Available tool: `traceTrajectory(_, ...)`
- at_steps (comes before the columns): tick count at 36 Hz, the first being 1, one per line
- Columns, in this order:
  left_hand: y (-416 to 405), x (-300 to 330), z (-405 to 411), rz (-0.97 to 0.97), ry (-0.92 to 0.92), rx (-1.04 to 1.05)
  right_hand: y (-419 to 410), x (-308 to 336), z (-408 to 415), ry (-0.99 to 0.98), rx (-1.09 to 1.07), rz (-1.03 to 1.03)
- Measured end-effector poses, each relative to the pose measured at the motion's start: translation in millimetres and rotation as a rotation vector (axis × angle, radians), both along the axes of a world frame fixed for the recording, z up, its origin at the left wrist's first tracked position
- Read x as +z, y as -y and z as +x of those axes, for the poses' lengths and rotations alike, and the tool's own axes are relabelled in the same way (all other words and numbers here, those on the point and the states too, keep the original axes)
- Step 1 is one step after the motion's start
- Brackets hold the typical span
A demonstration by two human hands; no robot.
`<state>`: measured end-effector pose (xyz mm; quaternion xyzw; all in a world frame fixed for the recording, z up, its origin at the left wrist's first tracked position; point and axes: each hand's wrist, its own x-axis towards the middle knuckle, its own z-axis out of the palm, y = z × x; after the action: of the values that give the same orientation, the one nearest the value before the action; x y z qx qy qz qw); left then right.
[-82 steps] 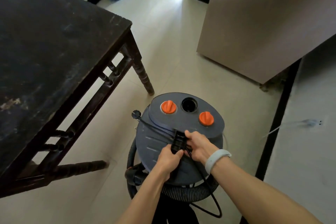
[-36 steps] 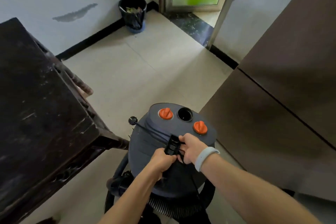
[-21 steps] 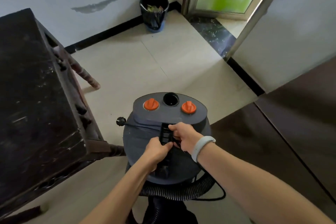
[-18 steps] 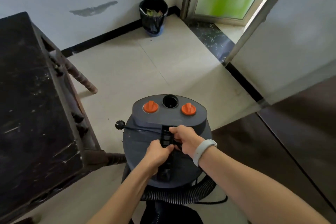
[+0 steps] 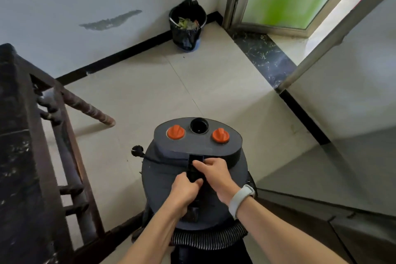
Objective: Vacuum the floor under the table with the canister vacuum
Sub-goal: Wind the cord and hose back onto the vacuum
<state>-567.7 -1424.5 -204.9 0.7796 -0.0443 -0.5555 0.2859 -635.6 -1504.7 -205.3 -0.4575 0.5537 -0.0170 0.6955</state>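
Between both hands (image 5: 200, 180), which grip its handle (image 5: 194, 169), the vacuum (image 5: 196, 178) stands with the counter (image 5: 19, 156) at nine o'clock, nearer the left hand (image 5: 185, 192).

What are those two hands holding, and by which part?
Both the left hand and right hand grip the canister vacuum by the black handle on its top.

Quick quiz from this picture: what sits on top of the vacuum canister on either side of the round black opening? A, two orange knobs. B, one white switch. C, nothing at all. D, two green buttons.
A: on the lid of the vacuum canister, one orange knob sits left of the round black opening and another orange knob sits right of it.
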Motion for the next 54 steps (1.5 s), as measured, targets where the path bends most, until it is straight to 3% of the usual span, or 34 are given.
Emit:
traceTrajectory(15,120,-4,68,0.048,0.019,-0.065,119,-8,67,-0.041,-0.042,-0.008)
traceTrajectory(27,259,-14,105,0.032,0.029,-0.172,245,-16,95,-0.016,-0.236,-0.020)
traceTrajectory(39,422,-34,63,0.015,0.044,-0.343,384,-51,44,0.015,-0.479,0.023)
traceTrajectory(54,507,-80,-26,-0.035,-0.044,-0.633,444,-72,-49,-0.058,-0.748,-0.049)
